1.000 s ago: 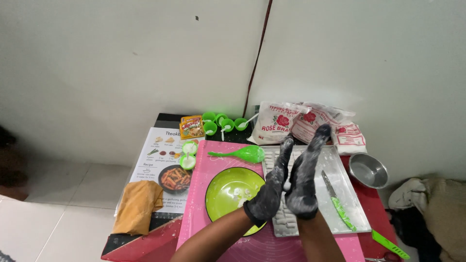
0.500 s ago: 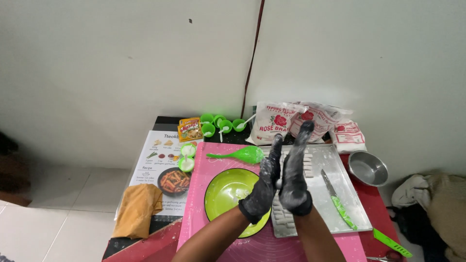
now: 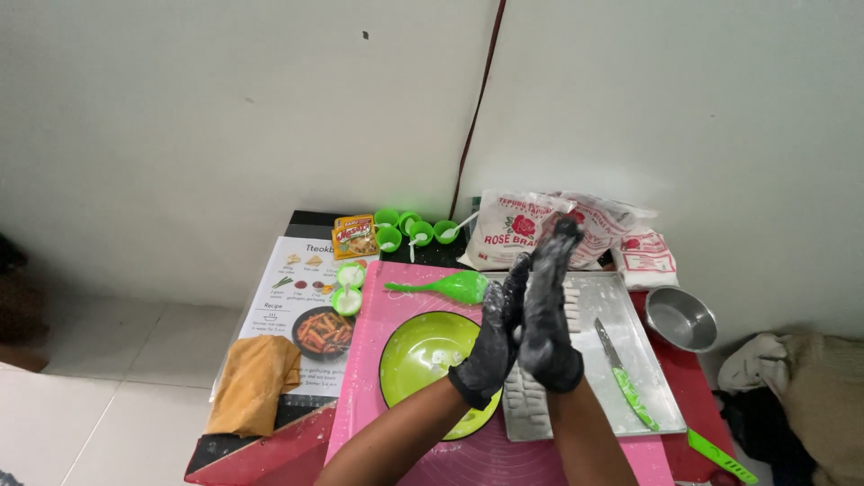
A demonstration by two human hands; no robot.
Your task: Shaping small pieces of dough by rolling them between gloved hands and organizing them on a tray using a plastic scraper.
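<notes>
Both my hands wear black gloves dusted with white flour. My left hand [image 3: 493, 337] and my right hand [image 3: 549, 315] are pressed palm to palm, fingers straight and pointing away from me. Anything between the palms is hidden. They hover over the gap between a green bowl [image 3: 418, 360] with white bits in it and a metal tray [image 3: 643, 355]. Rows of small white dough pieces [image 3: 526, 405] lie on the tray's near left part. A green-handled knife [image 3: 625, 382] rests on the tray to the right of my hands.
A pink mat [image 3: 369, 360] lies under the bowl, with a green spoon [image 3: 450, 288] at its far edge. Behind are flour bags [image 3: 513, 229], small green cups [image 3: 405, 229] and a sachet [image 3: 355, 236]. A steel bowl [image 3: 681, 317] sits right; a recipe sheet [image 3: 297, 288] and yellow cloth [image 3: 255, 382] left.
My palms have slid against each other: the right hand has moved forward over the left, and both hands have come closer together above the tray's left edge.
</notes>
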